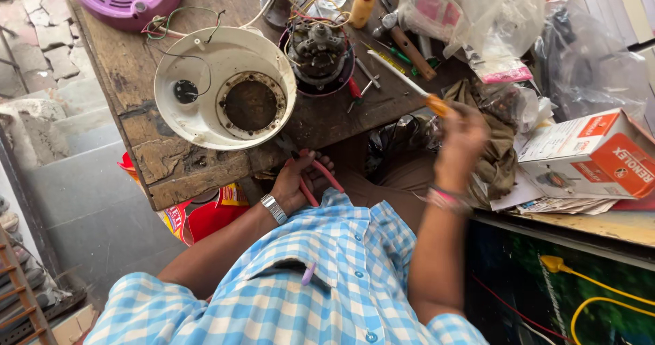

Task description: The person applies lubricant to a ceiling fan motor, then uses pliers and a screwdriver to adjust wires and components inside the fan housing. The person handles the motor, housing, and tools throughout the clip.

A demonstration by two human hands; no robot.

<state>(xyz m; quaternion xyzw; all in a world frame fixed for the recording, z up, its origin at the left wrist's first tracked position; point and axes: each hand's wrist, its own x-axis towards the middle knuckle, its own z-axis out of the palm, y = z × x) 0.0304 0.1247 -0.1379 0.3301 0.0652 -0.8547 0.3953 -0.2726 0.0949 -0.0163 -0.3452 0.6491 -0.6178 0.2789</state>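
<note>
Left hand (pixel 300 181) closed around the red handles of pliers (pixel 308 169), held at the near edge of the wooden workbench (pixel 136 72), just below the white round appliance housing (pixel 225 89). Right hand (pixel 462 135) gripping the orange handle of a screwdriver (pixel 409 82); shaft angles up-left toward the exposed motor (pixel 319 53). Orange-white carton (pixel 590 155) lies at right.

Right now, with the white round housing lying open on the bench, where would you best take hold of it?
Take the white housing by its raised rim at the near edge, coming from the front beside the left hand; wires and the motor crowd its far side.
</note>
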